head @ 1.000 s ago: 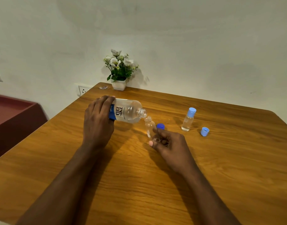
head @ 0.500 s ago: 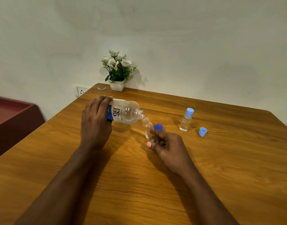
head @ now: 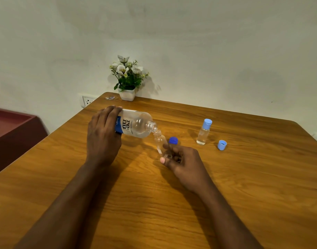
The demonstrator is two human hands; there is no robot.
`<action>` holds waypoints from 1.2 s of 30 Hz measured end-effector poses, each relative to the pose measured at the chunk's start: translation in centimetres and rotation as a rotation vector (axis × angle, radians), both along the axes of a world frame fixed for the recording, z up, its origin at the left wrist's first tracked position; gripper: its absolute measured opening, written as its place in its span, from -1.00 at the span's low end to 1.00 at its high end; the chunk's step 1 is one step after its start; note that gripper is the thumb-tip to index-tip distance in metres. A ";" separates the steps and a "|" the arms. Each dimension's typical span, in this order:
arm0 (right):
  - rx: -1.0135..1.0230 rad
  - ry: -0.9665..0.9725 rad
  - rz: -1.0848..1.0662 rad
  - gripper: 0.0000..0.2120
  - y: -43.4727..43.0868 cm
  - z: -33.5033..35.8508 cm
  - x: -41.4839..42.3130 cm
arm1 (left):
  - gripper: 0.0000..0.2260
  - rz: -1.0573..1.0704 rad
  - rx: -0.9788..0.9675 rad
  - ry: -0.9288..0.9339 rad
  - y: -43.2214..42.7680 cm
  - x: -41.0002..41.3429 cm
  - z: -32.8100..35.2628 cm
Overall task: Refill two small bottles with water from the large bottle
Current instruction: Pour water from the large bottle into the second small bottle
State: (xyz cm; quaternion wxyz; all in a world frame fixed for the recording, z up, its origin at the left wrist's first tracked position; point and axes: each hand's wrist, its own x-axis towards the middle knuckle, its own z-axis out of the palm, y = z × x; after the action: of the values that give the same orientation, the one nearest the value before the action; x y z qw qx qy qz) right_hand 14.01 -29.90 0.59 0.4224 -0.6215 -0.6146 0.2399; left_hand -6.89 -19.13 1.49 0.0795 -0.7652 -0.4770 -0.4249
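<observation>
While the left hand (head: 104, 135) grips the large clear plastic bottle w/ blue-white label (head: 134, 125) nearly flat, its open neck touches the mouth of the small clear empty bottle (head: 160, 143), tilted above the wooden counter (head: 252, 177) and pinched low in the right hand (head: 182, 161). Best to raise the big bottle's base slowly, keep the mouths aligned, and stop approx. below the small neck, so nothing spills.
</observation>
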 end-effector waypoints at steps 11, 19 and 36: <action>-0.014 0.024 0.016 -0.59 0.0 -0.1 -0.1 | -0.44 0.006 0.031 -0.001 0.0 -0.1 0.1; -0.018 0.039 0.031 -0.58 0.0 0.0 -0.2 | -0.45 0.017 0.044 0.008 0.0 -0.3 0.3; -0.056 0.081 0.046 -0.55 0.0 0.1 -0.3 | -0.48 0.022 0.103 0.002 -0.1 -0.3 0.5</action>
State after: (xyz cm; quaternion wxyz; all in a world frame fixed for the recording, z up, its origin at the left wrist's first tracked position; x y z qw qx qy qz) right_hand 13.72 -29.94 0.68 0.4237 -0.6084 -0.6044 0.2916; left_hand -7.19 -19.23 2.01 0.1240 -0.7553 -0.4628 -0.4471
